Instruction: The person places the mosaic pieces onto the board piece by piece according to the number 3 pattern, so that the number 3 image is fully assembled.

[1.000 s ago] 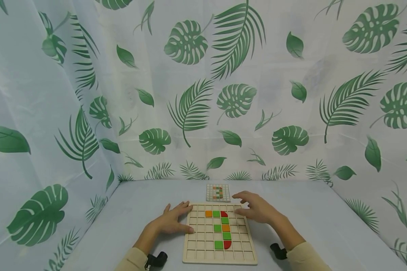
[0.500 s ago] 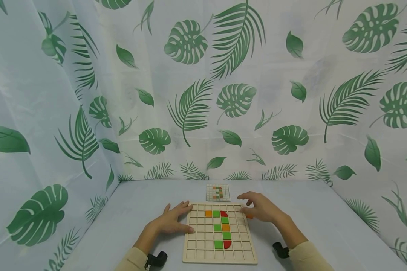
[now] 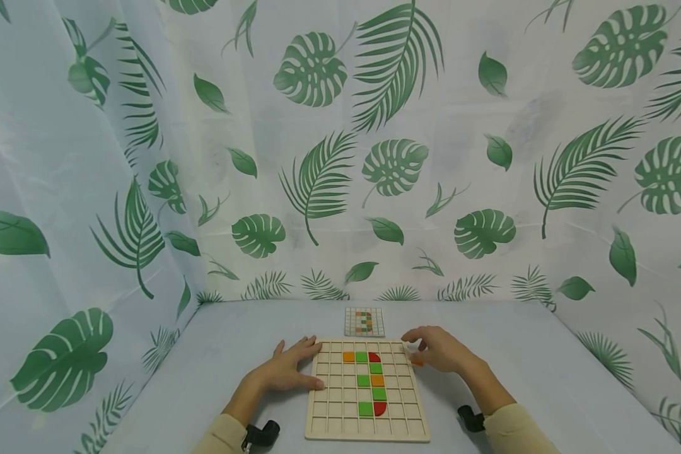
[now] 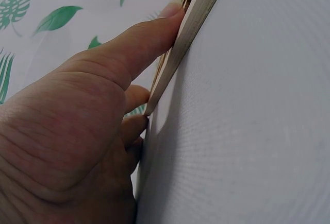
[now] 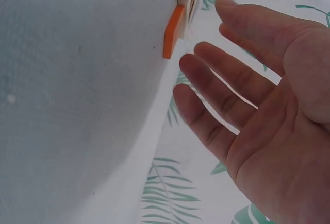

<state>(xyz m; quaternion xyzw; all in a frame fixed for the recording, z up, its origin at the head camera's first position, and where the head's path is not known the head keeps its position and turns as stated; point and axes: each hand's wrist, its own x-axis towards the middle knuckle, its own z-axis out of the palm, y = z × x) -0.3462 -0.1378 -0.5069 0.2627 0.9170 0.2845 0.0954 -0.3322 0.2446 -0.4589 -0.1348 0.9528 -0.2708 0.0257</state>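
Note:
A wooden grid board lies on the table with orange, green and red tiles set in several squares. My left hand rests at its left edge, thumb on the rim and fingers spread toward the far corner. My right hand hovers by the board's upper right edge with relaxed fingers and holds nothing. Below its fingers an orange tile lies on the table against the board's side; in the head view the hand covers most of it. The right wrist view shows a gap between fingertips and tile.
A small pattern card with a printed grid and coloured squares lies just behind the board. White table surface stretches to either side. A leaf-patterned curtain hangs behind and at the sides.
My right hand has drawn back to the right from over the board's upper right corner. Part of the orange tile now shows under it. The left hand stays put.

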